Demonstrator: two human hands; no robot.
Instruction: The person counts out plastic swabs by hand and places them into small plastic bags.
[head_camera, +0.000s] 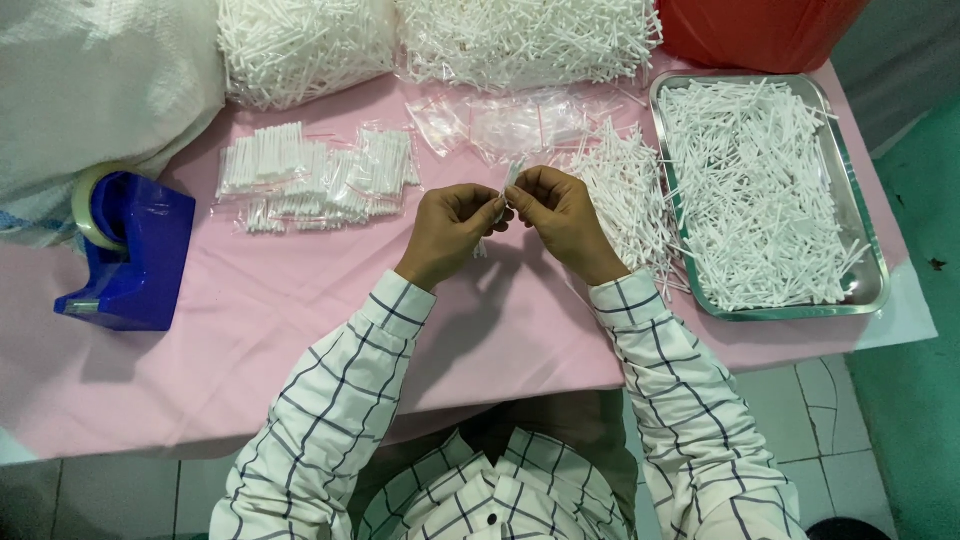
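From the head view we see our left hand (452, 228) and right hand (558, 212) pinching a small clear plastic packet (512, 178) of thin white sticks between fingertips, held upright above the pink table (250, 330), beside loose sticks (625, 195).

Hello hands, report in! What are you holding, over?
Left hand and right hand both pinching one small clear plastic packet of white sticks. Held above the pink table. Nothing in the way.
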